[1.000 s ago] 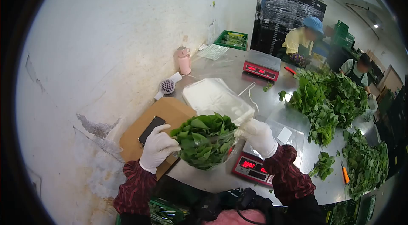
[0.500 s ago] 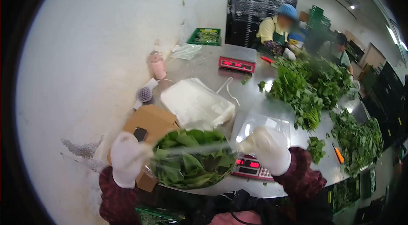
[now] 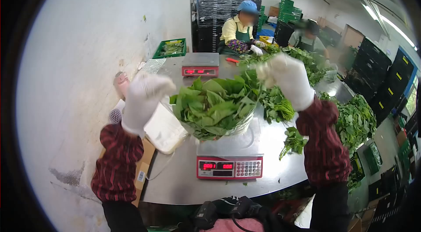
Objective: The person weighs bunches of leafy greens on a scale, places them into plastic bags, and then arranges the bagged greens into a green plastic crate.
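Observation:
A clear plastic bag full of green leaves [image 3: 215, 107] hangs between my two gloved hands, over the near red scale [image 3: 230, 167]. My left hand [image 3: 147, 100] is closed at the bag's left side, and my right hand [image 3: 287, 81] pinches its right side. Both white gloves are slightly blurred, and the thin plastic at the fingers is hard to see. Beneath the bag, the scale's metal pan [image 3: 237, 143] shows in part. Left of it lies a stack of clear bags [image 3: 164, 129], partly covered by the leaves and my left hand.
A second red scale [image 3: 200, 64] stands farther back, near a green crate [image 3: 170, 48]. Leafy heaps [image 3: 356, 120] lie at the right. Two co-workers [image 3: 239, 30] stand across the table. A pink bottle [image 3: 122, 83] and cardboard box [image 3: 142, 166] are at the left.
The leaf-filled bag has moved up and away from my body, over the near scale, with both hands rising alongside it. The view has swung to the right.

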